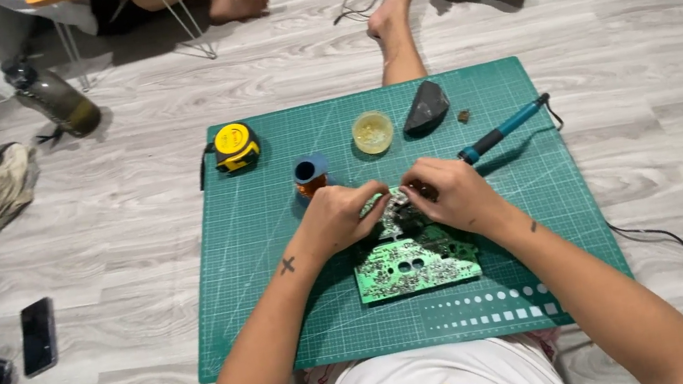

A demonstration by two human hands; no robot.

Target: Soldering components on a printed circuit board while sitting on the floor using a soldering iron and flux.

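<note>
Head camera looks down on pale grey wood-plank floor (135,215), and on it lies a large green gridded cutting mat (271,322), square to the viewer. Both forearms come in from the bottom edge and angle inward, meeting over the mat's middle. Left hand (338,218) is palm down, knuckles up, fingers curled toward the right. Right hand (451,193) mirrors it, wrist cocked, fingers curled toward the left. Their fingertips nearly meet, both grips pinched shut on the far edge of a green printed circuit board (415,264).

That board lies flat on the mat, solder side up, its long axis running left to right across the view, near edge toward the person's body.

Behind the right hand, a teal-handled soldering iron (503,130) lies slanted, pointing down-left toward the hands, cord end up-right. A yellow and black tape measure (235,148) sits at the mat's far left. A dark wedge-shaped stone (426,105) lies near the far edge, a round yellowish tub (373,131) beside it. A small blue and copper spool (310,174) stands just beyond the left hand.
</note>
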